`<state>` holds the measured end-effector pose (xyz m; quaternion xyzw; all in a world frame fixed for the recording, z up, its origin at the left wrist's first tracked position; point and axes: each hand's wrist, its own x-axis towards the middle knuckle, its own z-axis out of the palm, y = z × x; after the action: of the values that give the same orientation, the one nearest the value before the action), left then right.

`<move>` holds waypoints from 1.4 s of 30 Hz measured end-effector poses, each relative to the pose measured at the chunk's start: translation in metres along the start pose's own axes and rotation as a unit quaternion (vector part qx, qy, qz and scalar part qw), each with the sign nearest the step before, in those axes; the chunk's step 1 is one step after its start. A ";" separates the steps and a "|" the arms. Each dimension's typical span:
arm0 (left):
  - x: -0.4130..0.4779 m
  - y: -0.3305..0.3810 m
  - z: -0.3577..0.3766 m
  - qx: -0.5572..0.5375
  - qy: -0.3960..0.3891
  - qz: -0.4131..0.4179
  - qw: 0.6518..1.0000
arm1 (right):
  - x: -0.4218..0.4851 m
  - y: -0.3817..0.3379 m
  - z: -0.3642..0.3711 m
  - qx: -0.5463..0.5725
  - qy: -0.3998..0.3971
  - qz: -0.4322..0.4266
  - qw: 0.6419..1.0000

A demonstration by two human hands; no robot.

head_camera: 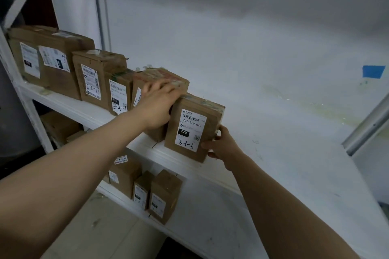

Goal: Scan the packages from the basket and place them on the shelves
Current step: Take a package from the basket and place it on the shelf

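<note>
The right hand (223,145), just right of the middle of the frame, is clamped on the lower right corner of the package (195,128): the thumb lies against the front face near the bottom edge and the fingers are curled round the right side. The left hand (156,107), a little left of centre, lies with its fingers stretched out over the top of the neighbouring box (168,76), holding nothing; its fingertips are blurred. The side of this hand sits right against the package's upper left corner.

The package stands upright near the front edge of the white shelf (284,149), touching the neighbouring box on its left. Its white label (190,130) faces outward, with a barcode, the printed number 220-220-040, a black block reading 220 and handwriting at the bottom.

From the neighbouring box a row of brown boxes (94,75) runs away toward the upper left of the frame, all upright, side by side, labels facing front. To the right of the package the shelf top is bare white, scuffed and stained.

At the lower centre, a lower shelf (202,212) carries several small boxes (165,195), also upright with labels forward. A patch of blue tape (373,71) is stuck at the far right, against the pale wall.
</note>
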<state>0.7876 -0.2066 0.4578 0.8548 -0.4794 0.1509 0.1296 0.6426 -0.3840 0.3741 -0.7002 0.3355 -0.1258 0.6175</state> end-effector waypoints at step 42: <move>-0.320 0.232 0.261 -0.171 -0.448 -0.109 0.871 | -0.176 0.365 -0.133 -0.162 -0.182 0.300 0.922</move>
<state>0.4650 -0.1702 0.1134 0.8420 -0.4083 -0.3474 0.0611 0.3183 -0.3816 0.0964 -0.6680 0.4273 0.2508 0.5552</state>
